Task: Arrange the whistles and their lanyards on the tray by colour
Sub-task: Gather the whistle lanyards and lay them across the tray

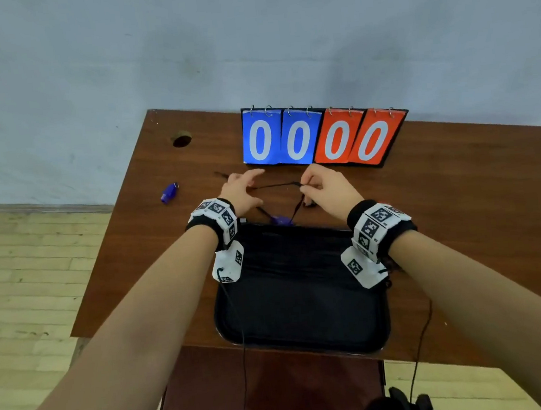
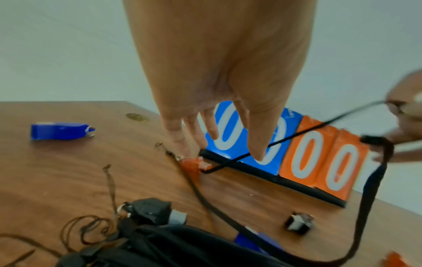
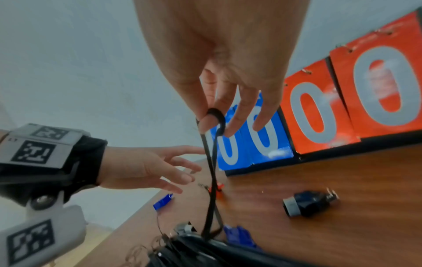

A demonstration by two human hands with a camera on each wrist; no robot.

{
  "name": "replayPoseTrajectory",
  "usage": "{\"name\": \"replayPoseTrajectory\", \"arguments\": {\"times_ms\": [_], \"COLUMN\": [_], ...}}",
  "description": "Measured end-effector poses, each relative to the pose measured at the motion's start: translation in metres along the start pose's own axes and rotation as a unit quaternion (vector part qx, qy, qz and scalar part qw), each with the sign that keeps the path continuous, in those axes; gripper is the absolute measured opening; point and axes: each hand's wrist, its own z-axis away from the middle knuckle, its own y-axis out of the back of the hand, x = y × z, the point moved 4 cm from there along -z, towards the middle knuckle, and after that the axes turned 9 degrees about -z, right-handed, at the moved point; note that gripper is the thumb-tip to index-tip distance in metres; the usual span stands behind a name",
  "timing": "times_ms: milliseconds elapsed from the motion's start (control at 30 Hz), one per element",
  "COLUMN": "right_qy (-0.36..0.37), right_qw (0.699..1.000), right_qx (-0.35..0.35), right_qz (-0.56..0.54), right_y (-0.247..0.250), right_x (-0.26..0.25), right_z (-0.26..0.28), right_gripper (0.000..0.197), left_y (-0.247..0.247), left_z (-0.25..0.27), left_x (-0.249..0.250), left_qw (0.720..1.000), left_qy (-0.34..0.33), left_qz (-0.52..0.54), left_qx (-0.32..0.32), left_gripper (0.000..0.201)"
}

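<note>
My right hand pinches a black lanyard just past the far rim of the black tray. In the right wrist view the lanyard loops round my fingertips and hangs towards the tray. My left hand is spread with straight fingers and holds nothing. Its fingertips hover over an orange whistle where the cord ends. One blue whistle lies far left, another blue whistle at the tray's far edge. Black whistles lie on the wood.
A flip scoreboard showing blue and orange zeros stands at the back of the wooden table, just beyond my hands. A round hole sits at the back left corner. Thin brown cords curl near the tray's corner. The table's left edge drops to the floor.
</note>
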Motion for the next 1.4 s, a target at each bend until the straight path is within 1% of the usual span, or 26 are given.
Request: {"name": "replayPoseTrajectory", "arguments": {"times_ms": [67,100,167,200,233,300,367,467,533,600,733,833,967,1067,1133,1200,1300,1400], "right_qy": [0.012,0.018,0.032,0.036,0.040,0.048,0.055,0.054,0.044,0.023,-0.048,-0.082,-0.117,-0.146,-0.158,-0.159,-0.156,-0.127], "right_qw": [1.000,0.999,0.999,0.998,0.998,0.996,0.994,0.992,0.990,0.991,0.992,0.984,0.977,0.968,0.958,0.951,0.927,0.904], "right_qx": [0.002,0.005,0.013,0.020,0.026,0.045,0.073,0.105,0.120,0.128,0.111,0.141,0.179,0.190,0.198,0.203,0.214,0.187], "right_qz": [-0.018,-0.025,-0.035,-0.038,-0.044,-0.057,-0.057,-0.053,-0.053,-0.030,0.028,0.074,0.023,-0.075,-0.132,-0.170,-0.265,-0.363], "right_y": [0.009,0.013,0.023,0.028,0.033,0.044,0.055,0.071,0.080,0.087,0.093,0.101,0.109,0.110,0.108,0.106,0.099,0.093], "right_x": [-0.014,-0.020,-0.031,-0.034,-0.037,-0.041,-0.044,-0.044,-0.038,-0.028,0.001,0.022,0.053,0.077,0.089,0.097,0.102,0.097], "right_z": [0.011,0.017,0.029,0.035,0.040,0.051,0.061,0.078,0.089,0.099,0.117,0.135,0.159,0.171,0.178,0.184,0.191,0.196], "right_gripper": [0.001,0.002,0.005,0.006,0.007,0.006,0.006,0.009,0.013,0.016,0.019,0.017,0.019,0.020,0.018,0.016,0.012,0.011], "left_y": [-0.006,-0.009,-0.014,-0.015,-0.017,-0.020,-0.020,-0.014,-0.011,-0.009,-0.008,-0.007,-0.013,-0.025,-0.036,-0.048,-0.064,-0.074], "left_z": [0.011,0.016,0.027,0.033,0.038,0.048,0.057,0.070,0.081,0.091,0.110,0.125,0.141,0.154,0.161,0.167,0.175,0.180], "left_x": [0.020,0.028,0.046,0.054,0.058,0.061,0.059,0.053,0.049,0.044,0.030,0.023,0.008,-0.008,-0.016,-0.021,-0.016,-0.010], "left_qw": [0.998,0.995,0.991,0.990,0.991,0.996,0.998,0.997,0.997,0.997,0.996,0.996,0.994,0.992,0.991,0.982,0.944,0.913], "left_qy": [-0.033,-0.048,-0.091,-0.111,-0.117,-0.089,-0.057,-0.033,-0.022,-0.016,-0.005,-0.002,0.035,0.064,0.086,0.108,0.123,0.126], "left_qz": [-0.045,-0.068,-0.091,-0.081,-0.060,-0.013,0.002,0.023,0.028,0.016,0.018,0.004,-0.014,-0.009,0.024,0.116,0.291,0.382], "left_qx": [-0.035,-0.047,-0.040,-0.028,-0.019,-0.004,0.023,0.060,0.074,0.079,0.083,0.094,0.106,0.104,0.102,0.106,0.095,0.075], "left_gripper": [0.064,0.057,0.032,0.020,0.014,0.012,0.011,0.012,0.015,0.017,0.027,0.024,0.016,0.018,0.020,0.018,0.017,0.016]}}
